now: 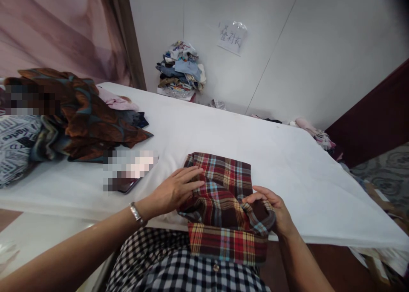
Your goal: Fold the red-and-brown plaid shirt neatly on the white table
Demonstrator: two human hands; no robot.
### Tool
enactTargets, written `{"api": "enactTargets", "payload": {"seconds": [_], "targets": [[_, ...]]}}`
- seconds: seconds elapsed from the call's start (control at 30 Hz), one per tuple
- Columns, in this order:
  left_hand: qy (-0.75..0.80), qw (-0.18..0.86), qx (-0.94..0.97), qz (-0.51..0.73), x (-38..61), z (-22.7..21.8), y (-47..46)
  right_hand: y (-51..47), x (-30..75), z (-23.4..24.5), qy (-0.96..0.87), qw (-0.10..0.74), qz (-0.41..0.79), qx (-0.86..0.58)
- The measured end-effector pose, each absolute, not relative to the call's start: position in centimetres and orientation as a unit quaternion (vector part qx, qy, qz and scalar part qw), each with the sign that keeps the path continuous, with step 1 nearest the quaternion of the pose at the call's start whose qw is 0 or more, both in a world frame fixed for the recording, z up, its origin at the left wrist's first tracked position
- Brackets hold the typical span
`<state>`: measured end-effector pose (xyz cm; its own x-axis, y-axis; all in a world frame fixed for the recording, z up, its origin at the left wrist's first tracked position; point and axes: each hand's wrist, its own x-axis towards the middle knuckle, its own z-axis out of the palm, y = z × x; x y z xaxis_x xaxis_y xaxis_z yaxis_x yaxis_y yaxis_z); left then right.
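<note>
A red, dark and blue plaid shirt (223,185) lies partly folded at the near edge of a white-covered table (255,147), its lower part hanging over the edge. My left hand (175,189) rests flat on the shirt's left side, fingers stretched out. My right hand (271,209) is closed on the shirt's collar at its right side, thumb over the cloth. A metal bracelet sits on my left wrist.
A heap of brown patterned and printed clothes (73,113) covers the table's left end. A dark phone (126,183) lies near my left hand. A stack of clothes (180,70) stands against the far wall under a paper sign (232,37). More garments (315,132) lie beyond the table's right side.
</note>
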<state>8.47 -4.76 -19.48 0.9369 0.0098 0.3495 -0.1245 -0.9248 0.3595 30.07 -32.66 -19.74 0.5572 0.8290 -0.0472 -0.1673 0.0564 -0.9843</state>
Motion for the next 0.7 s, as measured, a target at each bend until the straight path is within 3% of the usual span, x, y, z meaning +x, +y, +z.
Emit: {"api": "enactTargets", "payload": {"seconds": [0.13, 0.3, 0.7], "targets": [[-0.07, 0.153, 0.97, 0.177, 8.2, -19.5, -4.7, -32.9, 29.9, -19.8, -0.274, 0.683, 0.367, -0.569], [-0.092, 0.181, 0.969, 0.139, 5.5, -20.7, -4.5, -33.5, 29.8, -20.6, -0.258, 0.68, 0.37, -0.578], [-0.121, 0.199, 0.965, 0.117, 5.5, -21.8, -6.3, -33.0, 29.6, -19.6, -0.319, 0.579, 0.354, -0.662]]}}
